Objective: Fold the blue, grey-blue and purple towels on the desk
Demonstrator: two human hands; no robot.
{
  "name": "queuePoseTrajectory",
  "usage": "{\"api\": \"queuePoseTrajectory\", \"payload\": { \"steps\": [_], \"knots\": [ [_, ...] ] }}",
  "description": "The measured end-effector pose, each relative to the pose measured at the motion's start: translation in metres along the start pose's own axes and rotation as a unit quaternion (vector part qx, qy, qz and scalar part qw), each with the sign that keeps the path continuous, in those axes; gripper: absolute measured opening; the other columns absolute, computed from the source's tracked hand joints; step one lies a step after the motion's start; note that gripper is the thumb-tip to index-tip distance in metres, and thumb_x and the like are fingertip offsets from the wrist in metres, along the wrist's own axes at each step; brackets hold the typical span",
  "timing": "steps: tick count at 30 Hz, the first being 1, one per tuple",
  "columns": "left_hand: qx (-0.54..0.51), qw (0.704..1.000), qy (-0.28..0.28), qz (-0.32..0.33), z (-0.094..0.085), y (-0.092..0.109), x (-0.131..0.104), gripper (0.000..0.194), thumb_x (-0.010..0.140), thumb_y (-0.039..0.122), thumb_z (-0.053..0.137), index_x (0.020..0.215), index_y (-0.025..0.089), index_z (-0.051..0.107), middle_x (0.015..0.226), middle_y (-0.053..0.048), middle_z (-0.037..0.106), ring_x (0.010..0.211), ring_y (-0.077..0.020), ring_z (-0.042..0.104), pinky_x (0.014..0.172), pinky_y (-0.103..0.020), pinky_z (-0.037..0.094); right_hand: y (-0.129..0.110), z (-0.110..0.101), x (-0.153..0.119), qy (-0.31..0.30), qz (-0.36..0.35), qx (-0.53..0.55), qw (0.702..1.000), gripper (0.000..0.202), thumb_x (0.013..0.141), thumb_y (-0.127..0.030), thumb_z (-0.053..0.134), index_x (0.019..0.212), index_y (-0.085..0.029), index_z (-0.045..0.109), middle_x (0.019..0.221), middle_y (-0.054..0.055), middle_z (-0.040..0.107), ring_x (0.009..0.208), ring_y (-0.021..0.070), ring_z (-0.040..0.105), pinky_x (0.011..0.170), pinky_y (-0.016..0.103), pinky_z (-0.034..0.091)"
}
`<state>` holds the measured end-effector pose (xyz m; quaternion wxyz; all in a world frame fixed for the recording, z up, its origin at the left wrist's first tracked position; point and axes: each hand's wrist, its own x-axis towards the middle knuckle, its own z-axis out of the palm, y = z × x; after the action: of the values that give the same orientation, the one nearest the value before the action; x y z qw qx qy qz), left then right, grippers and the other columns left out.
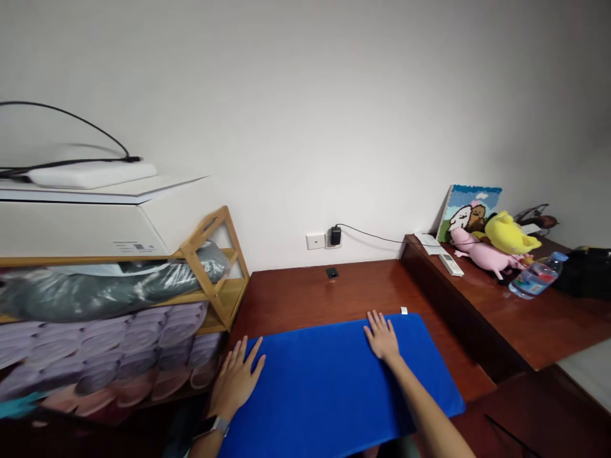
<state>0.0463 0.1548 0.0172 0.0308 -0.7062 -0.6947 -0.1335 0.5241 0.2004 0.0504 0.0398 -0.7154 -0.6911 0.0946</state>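
Cloth (315, 388) under my open left hand (236, 380) and right hand (383, 340).
Gripping nothing, they lie by its left and far edges; uneven pushing could ruck it.

White box (86, 226) cut off at left edge, its print too small to read. Slippers (146, 331) blurred, leftmost cut off. Blue cloth (324, 381), left forearm (206, 443), right forearm (427, 416) cut by bottom edge. Black item (585, 273) cut off right.

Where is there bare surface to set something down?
Likely room: the desk strip between the blue cloth and the wall, and the raised side top in front of the bottle. Crowded: around the bottle, pink toy, yellow toy and remote.
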Motion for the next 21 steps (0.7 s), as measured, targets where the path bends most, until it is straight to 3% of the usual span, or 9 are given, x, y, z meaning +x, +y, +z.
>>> {"api": "queuePoseTrajectory", "payload": {
  "steps": [3,6,15,18,21],
  "knots": [
    [0.001,1.000,-0.004,-0.011,0.002,0.000,0.003,0.069,0.100,0.056,0.036,0.160,0.024,0.047,0.171,-0.016,0.040,0.158,-0.0377,0.036,0.127,-0.058,0.031,0.075,-0.011,0.006,0.006,0.079,-0.023,0.997,0.070,0.109,-0.054,0.021,0.171,-0.022,0.020,0.177,0.002,0.018,0.165,0.0230,0.012,0.133,0.049,0.010],
    [0.010,1.000,-0.013,-0.021,0.002,-0.001,0.006,0.070,0.099,0.057,0.036,0.160,0.025,0.047,0.169,-0.014,0.044,0.158,-0.0377,0.037,0.125,-0.058,0.033,0.117,-0.013,0.009,0.012,0.112,-0.023,0.993,0.071,0.109,-0.055,0.020,0.171,-0.021,0.018,0.177,0.002,0.017,0.165,0.0234,0.013,0.133,0.049,0.010],
    [0.027,0.999,-0.018,0.005,0.006,-0.010,0.011,0.075,0.096,0.058,0.031,0.157,0.022,0.052,0.165,-0.017,0.049,0.155,-0.0390,0.041,0.121,-0.058,0.039,0.137,-0.007,0.013,0.028,0.147,0.001,0.989,0.068,0.109,-0.055,0.019,0.171,-0.027,0.017,0.178,0.001,0.017,0.165,0.0254,0.013,0.132,0.051,0.010],
    [0.026,0.999,-0.013,0.016,0.003,-0.010,0.011,0.076,0.096,0.058,0.029,0.156,0.020,0.054,0.164,-0.018,0.051,0.154,-0.0392,0.042,0.120,-0.058,0.040,0.148,-0.015,0.012,0.008,0.165,0.008,0.986,0.070,0.109,-0.055,0.018,0.172,-0.024,0.015,0.178,0.001,0.015,0.165,0.0255,0.011,0.132,0.053,0.010],
    [0.026,0.999,0.028,0.015,-0.009,-0.005,0.011,0.076,0.098,0.058,0.026,0.156,0.017,0.054,0.162,-0.019,0.053,0.152,-0.0388,0.045,0.122,-0.060,0.037,0.149,-0.027,0.009,0.012,0.170,0.018,0.985,0.073,0.108,-0.056,0.019,0.171,-0.018,0.018,0.178,0.005,0.015,0.165,0.0269,0.011,0.133,0.053,0.010]
  ]
}}
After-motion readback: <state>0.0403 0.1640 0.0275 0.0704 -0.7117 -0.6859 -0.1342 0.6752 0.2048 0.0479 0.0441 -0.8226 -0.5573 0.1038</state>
